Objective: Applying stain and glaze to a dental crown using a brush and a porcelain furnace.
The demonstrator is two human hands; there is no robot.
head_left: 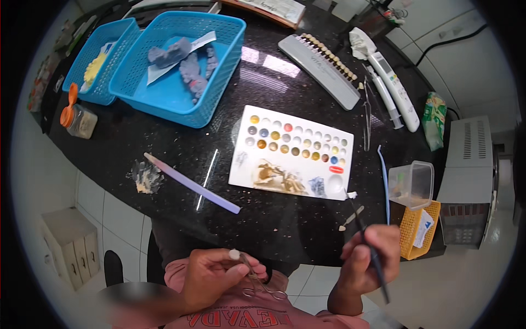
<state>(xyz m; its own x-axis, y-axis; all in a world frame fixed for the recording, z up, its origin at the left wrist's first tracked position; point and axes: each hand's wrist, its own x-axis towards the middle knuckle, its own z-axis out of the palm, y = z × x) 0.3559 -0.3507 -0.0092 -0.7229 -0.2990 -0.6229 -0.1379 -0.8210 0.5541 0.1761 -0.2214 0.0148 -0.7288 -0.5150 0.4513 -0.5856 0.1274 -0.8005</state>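
Note:
My left hand is closed around a pair of locking forceps with ring handles. At the jaws sits a small white tooth-shaped piece, just above my fingers. My right hand grips a slim black-handled brush, slanting up to the lower right corner of a white mixing palette. Whether the brush tip touches the palette I cannot tell. Several wells of coloured paste and brown and blue-grey smears cover the palette. A small tooth shade tab lies on the counter near my right hand.
Blue baskets stand far left, one with grey moulds, beside an orange-lidded jar. A purple stick lies left of the palette. Farther right are a shade guide, tweezers, a syringe and a yellow basket.

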